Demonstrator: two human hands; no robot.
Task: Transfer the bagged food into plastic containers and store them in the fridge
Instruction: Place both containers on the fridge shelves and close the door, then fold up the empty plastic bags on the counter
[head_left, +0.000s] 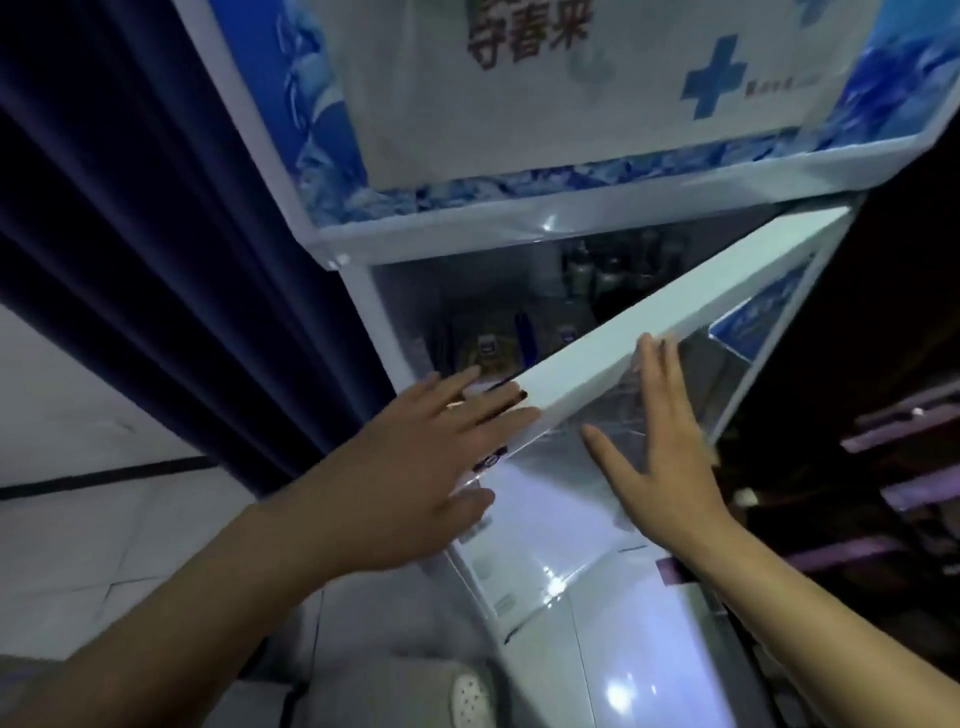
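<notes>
Dim kitchen — both hands spread flat, gripping nothing: left hand (415, 457) and right hand (660, 447) on the fridge door (649, 322), probably swinging it.

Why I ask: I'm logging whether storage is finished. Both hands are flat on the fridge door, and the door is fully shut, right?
Not quite. The head view shows the left hand and right hand open on the fridge door, but the door is ajar: through the gap, bottles and other items inside are visible.
</notes>
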